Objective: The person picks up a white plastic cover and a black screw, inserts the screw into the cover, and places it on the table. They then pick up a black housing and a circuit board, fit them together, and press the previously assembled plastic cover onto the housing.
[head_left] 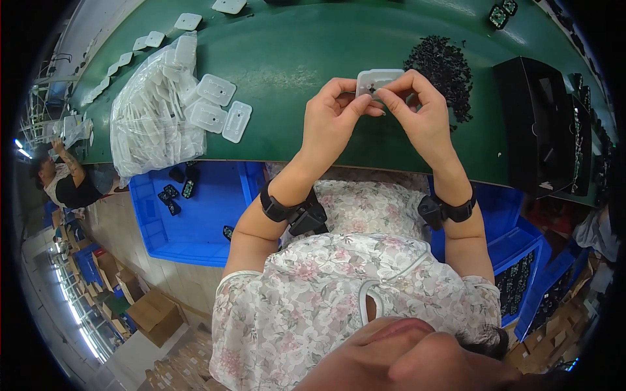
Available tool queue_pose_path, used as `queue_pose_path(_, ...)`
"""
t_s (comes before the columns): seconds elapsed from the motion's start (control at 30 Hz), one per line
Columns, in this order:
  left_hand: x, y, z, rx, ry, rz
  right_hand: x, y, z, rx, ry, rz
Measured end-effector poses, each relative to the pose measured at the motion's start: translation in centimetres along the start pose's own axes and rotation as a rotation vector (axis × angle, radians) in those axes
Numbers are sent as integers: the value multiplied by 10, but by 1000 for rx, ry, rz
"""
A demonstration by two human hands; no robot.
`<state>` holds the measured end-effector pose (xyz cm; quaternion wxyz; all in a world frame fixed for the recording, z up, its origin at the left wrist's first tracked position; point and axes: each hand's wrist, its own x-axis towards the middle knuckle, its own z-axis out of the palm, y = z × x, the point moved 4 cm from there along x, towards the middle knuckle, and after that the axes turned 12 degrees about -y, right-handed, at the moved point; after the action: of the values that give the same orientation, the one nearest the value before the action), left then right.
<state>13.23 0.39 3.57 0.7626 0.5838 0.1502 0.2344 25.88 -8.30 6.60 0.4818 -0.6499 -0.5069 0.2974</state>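
Note:
Above the table's front half, a pale white plastic plate (380, 75) with rounded corners is held up between my hands. My left hand (329, 116) grips its left side, with the thumb at the lower edge. My right hand (420, 112) has thumb and forefinger closed against the plate's face and right side. Small dark spots show on the plate by the thumbs; whether a small part sits between the right fingertips is hidden. Just beyond my right hand spreads a heap of small black parts (443, 73).
Left on the green table (274, 78) lies a clear bag of white plates (153, 107), with loose plates (237, 122) beside it. A black box (531, 124) stands right. Blue bins (189, 244) sit below the table edge. Another person (68, 173) is far left.

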Motion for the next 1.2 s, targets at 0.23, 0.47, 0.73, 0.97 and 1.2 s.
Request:
queue_pose_path(0.23,-2,1,3,85,57,183,-4,5,18,71,129,9)
queue_pose_path(0.47,-7,7,-4,113,38,177,-9,-12,13,-230,251,-197)
queue_pose_path(0.73,-16,12,-3,81,-37,108,-7,-16,1,-185,-24,-97)
queue_pose_path(0.97,-16,28,-12,24,-109,23,10,-21,-6,70,-125,28)
queue_pose_path(1.2,-1,22,-81,265,122,-136,71,-32,-66,-721,119,-76)
